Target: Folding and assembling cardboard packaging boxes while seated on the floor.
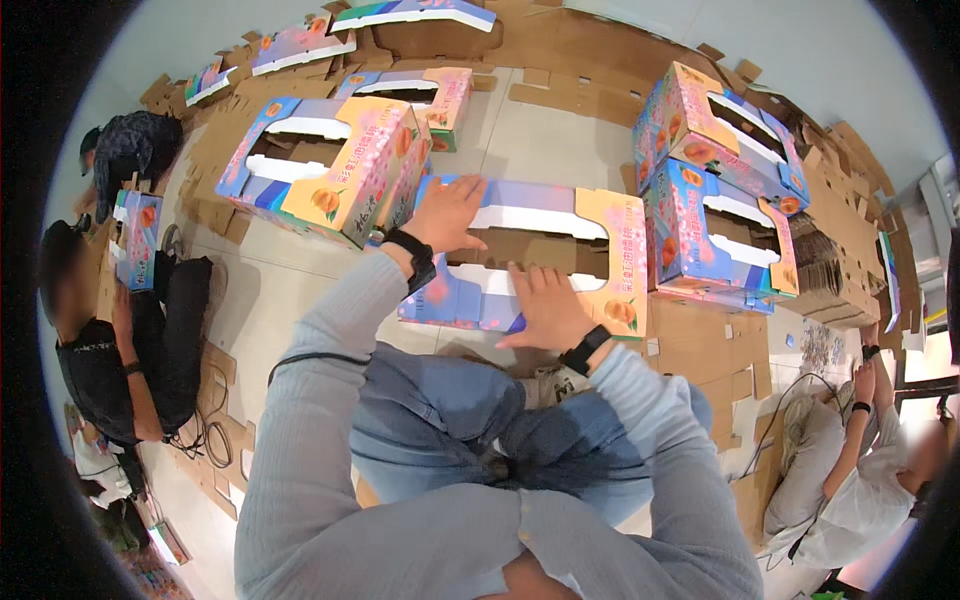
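At 9 o'clock a seated person in black (110,360) bent over a printed carton (138,238); what their hands did was hidden by their own body.

Just left of centre, the left hand (447,213) lay flat, fingers spread wide, on the far long flap of the flat printed carton (530,262). The palm pressed down, holding nothing, apparently to keep that flap folded along its crease. The carton lay on the tiled floor (270,300) directly ahead of the knees, at 12 o'clock from the body, its brown inner face showing through the central opening.

The right hand (545,308) rested open and flat on the near flap, fingers together and pointing away, again gripping nothing. The two palms flanked the opening, so the panel was pinned from both long sides.

Toward 2 o'clock stood a stack of formed cartons (715,190), kept beside the work spot. At 4 o'clock another person in white (850,480) sat, cut off by the lens rim.

The near edge of the carton was covered by the right forearm and lap; whether the bottom flaps were locked could not be told. The print was blurred.
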Demonstrator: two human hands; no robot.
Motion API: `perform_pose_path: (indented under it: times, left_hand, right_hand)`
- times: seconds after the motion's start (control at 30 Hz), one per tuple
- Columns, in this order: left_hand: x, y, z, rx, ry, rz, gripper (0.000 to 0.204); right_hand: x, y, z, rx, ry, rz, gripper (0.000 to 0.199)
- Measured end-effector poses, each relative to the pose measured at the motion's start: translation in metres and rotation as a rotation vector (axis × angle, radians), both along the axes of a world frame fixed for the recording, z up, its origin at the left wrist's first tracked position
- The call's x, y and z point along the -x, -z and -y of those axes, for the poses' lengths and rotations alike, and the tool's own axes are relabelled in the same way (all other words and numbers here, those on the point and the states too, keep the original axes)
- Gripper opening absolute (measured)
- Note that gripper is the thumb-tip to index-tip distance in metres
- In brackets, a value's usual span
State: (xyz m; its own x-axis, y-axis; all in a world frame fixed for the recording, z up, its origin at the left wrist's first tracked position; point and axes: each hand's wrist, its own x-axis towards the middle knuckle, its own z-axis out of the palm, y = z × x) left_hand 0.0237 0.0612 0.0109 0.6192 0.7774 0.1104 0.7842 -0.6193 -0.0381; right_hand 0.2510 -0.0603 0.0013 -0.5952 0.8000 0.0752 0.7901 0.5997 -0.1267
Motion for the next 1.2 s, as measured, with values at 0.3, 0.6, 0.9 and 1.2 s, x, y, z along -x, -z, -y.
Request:
perform_pose_path:
  times: [0.3,0.6,0.9,1.2]
  left_hand:
    - [-0.015,0.020,-0.039,-0.085,0.146,-0.055,0.081]
    - [-0.016,0.022,-0.046,0.011,0.090,0.000,0.080]
    - [0.016,-0.006,0.020,0.318,0.051,-0.107,0.095]
    - [0.039,-0.007,0.060,0.484,0.104,-0.176,0.099]
  right_hand:
    - [-0.001,0.005,0.000,0.011,0.017,-0.089,0.093]
    - [0.004,0.007,-0.001,-0.028,0.019,-0.108,0.098]
    - [-0.044,-0.006,-0.011,0.048,-0.035,-0.049,0.106]
    - [-0.116,-0.005,-0.024,0.356,-0.002,0.093,0.098]
